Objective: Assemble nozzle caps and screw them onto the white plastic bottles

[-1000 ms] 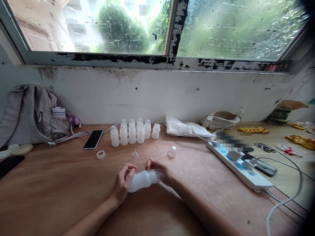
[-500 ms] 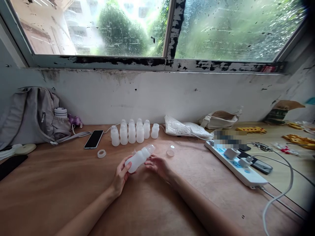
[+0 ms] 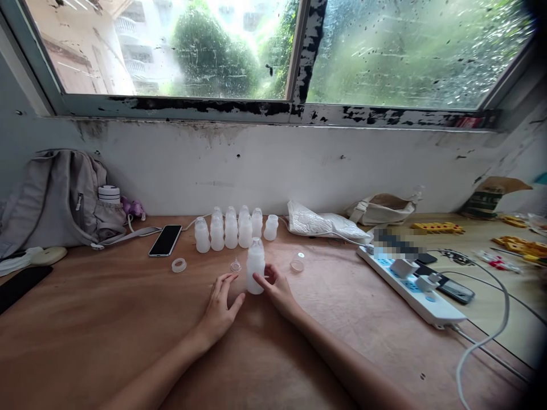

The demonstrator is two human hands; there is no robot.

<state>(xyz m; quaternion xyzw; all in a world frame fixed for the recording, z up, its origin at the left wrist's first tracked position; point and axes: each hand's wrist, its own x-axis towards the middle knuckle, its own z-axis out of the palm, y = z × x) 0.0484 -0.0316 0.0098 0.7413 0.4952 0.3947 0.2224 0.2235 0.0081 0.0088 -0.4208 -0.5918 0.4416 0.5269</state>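
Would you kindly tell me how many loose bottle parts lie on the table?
3: a whitish ring near the smartphone, a clear nipple-shaped part beyond the left hand, and a clear cap beyond the right hand. Others could be hidden behind the hands.

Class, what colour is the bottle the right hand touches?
The bottle is milky white; see the head view.

The one view looks from the person's head at the near side — forward and down, fairly close — over the nearest upright, frosted white plastic bottle on the brown wooden table, reaching to the far, stained white wall.
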